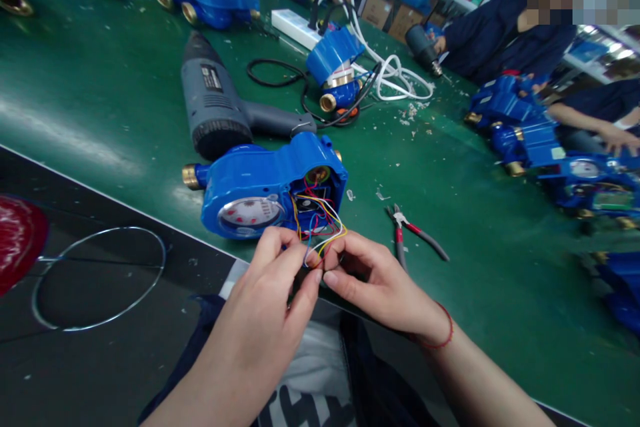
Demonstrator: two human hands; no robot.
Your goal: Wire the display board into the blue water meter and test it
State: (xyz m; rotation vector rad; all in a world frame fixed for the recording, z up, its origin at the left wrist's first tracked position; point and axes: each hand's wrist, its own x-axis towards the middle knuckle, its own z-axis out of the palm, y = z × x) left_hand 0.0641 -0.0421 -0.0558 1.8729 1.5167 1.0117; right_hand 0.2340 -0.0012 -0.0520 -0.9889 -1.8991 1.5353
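Coloured wires (325,223) from the open blue meter (250,180) are pinched by both the left hand (273,280) and the right hand (373,280), fingertips closed on the strands, seemingly to keep the ends together. The meter is laid at the near table (475,227) edge, its opening turned toward the person; pliers (417,235) are kept within reach
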